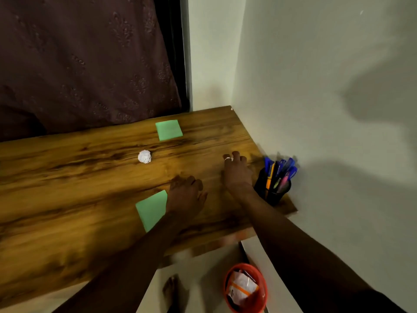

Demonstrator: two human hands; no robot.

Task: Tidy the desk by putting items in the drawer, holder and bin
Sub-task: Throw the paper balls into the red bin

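Two green sticky-note pads lie on the wooden desk (67,181): one pad (168,129) near the far edge, the other pad (150,210) close to me, partly under my left forearm. A white crumpled paper ball (144,156) sits between them. My left hand (186,195) rests palm down beside the near pad, fingers spread, holding nothing. My right hand (237,170), with a ring on one finger, lies flat on the desk just left of the black mesh pen holder (273,190), which is full of blue pens and highlighters. An orange bin (246,288) stands on the floor below the desk's right end.
The desk's right end meets a pale wall; a dark curtain (85,64) hangs behind its far edge. The bin holds white wrappers. A bare foot (171,290) shows on the floor beside the bin. No drawer is in view.
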